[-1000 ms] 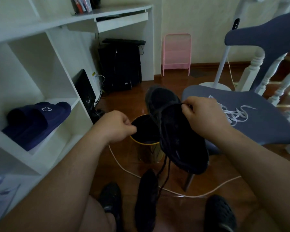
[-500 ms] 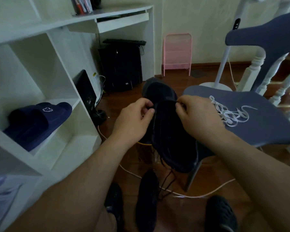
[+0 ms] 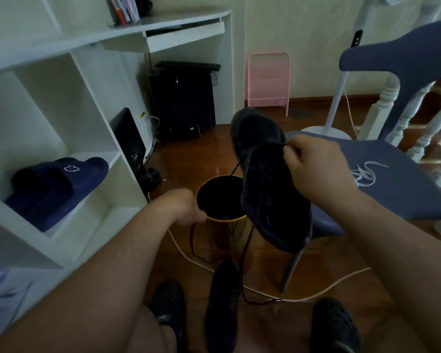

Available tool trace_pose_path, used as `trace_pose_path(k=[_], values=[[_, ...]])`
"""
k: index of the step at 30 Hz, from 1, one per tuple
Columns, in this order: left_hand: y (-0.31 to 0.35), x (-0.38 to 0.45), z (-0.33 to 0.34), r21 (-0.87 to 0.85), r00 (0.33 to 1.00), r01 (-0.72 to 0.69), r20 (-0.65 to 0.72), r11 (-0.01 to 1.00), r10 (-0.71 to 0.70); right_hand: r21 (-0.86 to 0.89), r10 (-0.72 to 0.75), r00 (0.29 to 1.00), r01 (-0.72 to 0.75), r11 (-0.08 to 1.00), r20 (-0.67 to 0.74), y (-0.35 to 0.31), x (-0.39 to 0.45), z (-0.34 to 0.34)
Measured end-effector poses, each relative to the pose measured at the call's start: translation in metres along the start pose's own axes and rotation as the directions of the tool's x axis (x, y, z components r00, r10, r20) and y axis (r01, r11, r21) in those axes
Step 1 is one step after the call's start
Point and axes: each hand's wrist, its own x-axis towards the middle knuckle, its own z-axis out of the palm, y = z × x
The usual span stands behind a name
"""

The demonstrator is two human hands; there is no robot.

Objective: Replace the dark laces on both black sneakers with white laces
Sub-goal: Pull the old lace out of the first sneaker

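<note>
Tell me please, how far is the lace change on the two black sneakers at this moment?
Early stage. Nothing looks finished. In hand: the right hand holds one sneaker up, while the left hand pulls its dark lace out beside the bin. Left: the second sneaker lies on the floor, its lacing too dark to read, and the white laces lie unused on the chair.

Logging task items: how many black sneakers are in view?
2: one sneaker held up in the right hand; another on the floor between the feet.
</note>
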Motion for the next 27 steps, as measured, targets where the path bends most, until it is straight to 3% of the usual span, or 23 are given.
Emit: trace_pose_path(k=[1, 3, 5, 8, 10, 12, 17, 20, 21, 23, 25, 27], values=[[-0.003, 0.001, 0.002, 0.010, 0.996, 0.002, 0.088, 1.000, -0.003, 0.003, -0.006, 1.000, 0.006, 1.000, 0.000, 0.000, -0.001, -0.001], [-0.008, 0.003, 0.004, -0.064, 0.997, -0.042, 0.060, 0.997, 0.046, 0.006, -0.015, 1.000, 0.015, 1.000, 0.023, -0.001, -0.004, -0.001], [-0.004, 0.000, 0.003, -0.207, 0.977, -0.158, -0.175, 0.966, 0.123, 0.002, -0.001, 0.999, 0.001, 1.000, 0.049, -0.003, -0.006, 0.003], [0.016, -0.009, 0.001, -0.378, 0.837, -0.432, -0.505, 0.819, 0.209, -0.005, 0.010, 0.998, -0.009, 1.000, 0.065, -0.007, -0.005, 0.008], [0.030, -0.016, 0.005, -0.374, 0.764, -0.552, -0.584, 0.745, 0.273, -0.003, -0.020, 0.998, 0.020, 1.000, 0.065, -0.013, -0.007, 0.010], [0.039, -0.017, 0.010, -0.320, 0.739, -0.579, -0.595, 0.750, 0.316, -0.008, -0.050, 0.997, 0.051, 0.999, 0.060, -0.018, -0.008, 0.011], [0.040, -0.012, 0.013, -0.257, 0.749, -0.569, -0.553, 0.781, 0.364, -0.015, -0.061, 0.996, 0.063, 0.998, 0.070, -0.015, -0.010, 0.011], [0.027, -0.002, 0.011, -0.223, 0.822, -0.461, -0.473, 0.859, 0.319, -0.017, -0.041, 0.998, 0.042, 0.999, 0.049, -0.007, -0.007, 0.007], [0.021, 0.002, 0.009, -0.158, 0.874, -0.365, -0.398, 0.918, 0.279, -0.013, -0.031, 0.999, 0.032, 0.999, 0.035, -0.005, -0.005, 0.005], [0.013, 0.002, 0.005, 0.067, 0.981, -0.143, -0.121, 0.987, 0.150, 0.000, -0.019, 1.000, 0.019, 1.000, 0.002, 0.000, -0.001, 0.001], [0.008, -0.002, 0.006, 0.259, 0.989, -0.088, 0.137, 0.962, 0.053, 0.003, -0.012, 1.000, 0.012, 1.000, -0.008, 0.001, 0.000, -0.002], [0.004, -0.005, 0.005, 0.179, 0.986, -0.096, 0.154, 0.979, 0.069, -0.008, -0.018, 1.000, 0.018, 1.000, 0.006, 0.000, -0.002, -0.002]])
